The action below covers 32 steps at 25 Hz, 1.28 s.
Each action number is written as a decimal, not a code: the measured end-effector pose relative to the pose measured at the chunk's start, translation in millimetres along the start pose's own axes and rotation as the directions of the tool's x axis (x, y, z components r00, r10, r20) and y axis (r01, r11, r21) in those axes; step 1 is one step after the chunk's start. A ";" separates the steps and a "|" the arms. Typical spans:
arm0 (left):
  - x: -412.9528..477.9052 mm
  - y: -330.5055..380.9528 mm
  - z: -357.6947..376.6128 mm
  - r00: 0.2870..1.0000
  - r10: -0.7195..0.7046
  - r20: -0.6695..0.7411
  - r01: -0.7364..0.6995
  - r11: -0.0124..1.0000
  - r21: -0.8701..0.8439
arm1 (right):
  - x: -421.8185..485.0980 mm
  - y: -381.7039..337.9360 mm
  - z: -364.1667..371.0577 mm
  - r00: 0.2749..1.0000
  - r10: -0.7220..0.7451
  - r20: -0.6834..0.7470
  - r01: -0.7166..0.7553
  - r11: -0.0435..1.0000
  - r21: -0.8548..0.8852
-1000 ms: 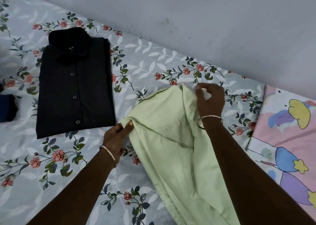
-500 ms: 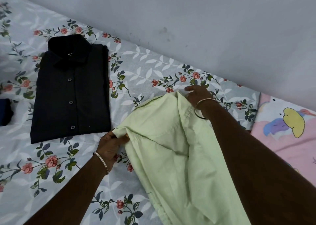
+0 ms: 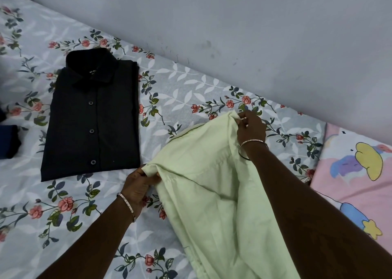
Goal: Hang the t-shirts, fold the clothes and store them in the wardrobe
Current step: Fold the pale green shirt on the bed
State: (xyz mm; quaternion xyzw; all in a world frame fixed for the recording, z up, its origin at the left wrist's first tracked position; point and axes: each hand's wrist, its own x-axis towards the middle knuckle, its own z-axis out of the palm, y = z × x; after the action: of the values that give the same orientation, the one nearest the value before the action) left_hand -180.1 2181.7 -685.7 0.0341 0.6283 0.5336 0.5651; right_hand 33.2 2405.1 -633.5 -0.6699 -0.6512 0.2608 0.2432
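A pale green garment (image 3: 214, 196) lies crumpled across the floral bedsheet (image 3: 176, 100), running from the middle of the bed down to the bottom edge. My left hand (image 3: 137, 183) pinches its near left corner. My right hand (image 3: 251, 128) pinches the far top corner, close to the wall. A folded black button shirt (image 3: 93, 117) lies flat to the left, collar toward the wall, apart from both hands.
A grey wall (image 3: 254, 34) runs along the far side of the bed. A pink cartoon-print pillow (image 3: 360, 179) sits at the right. A dark blue folded item (image 3: 8, 140) shows at the left edge.
My right hand shifted along the garment's top edge and now pinches its far corner. My left hand keeps hold of the near corner. The view moved slightly.
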 end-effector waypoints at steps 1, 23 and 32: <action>0.6 -0.6 -0.3 1.000 0.001 -0.004 -0.001 1.000 0.007 | 1.1 0.9 2.4 1.000 0.003 0.008 -0.003 1.000 0.026; -17.3 11.2 24.9 0.992 0.059 -0.109 -0.049 0.995 0.091 | -170.3 19.8 -37.0 0.982 0.040 -0.185 -0.087 0.963 -0.254; -25.6 14.2 22.7 0.996 0.018 -0.091 -0.017 1.000 0.018 | -176.9 8.5 -13.3 0.983 0.001 0.183 0.054 0.954 -0.294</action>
State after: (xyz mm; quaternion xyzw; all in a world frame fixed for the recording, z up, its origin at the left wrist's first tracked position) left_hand -162.0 2185.5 -653.8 0.0203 0.6577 0.5341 0.5308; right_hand 45.6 2228.3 -623.5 -0.6636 -0.7113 0.2164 0.0828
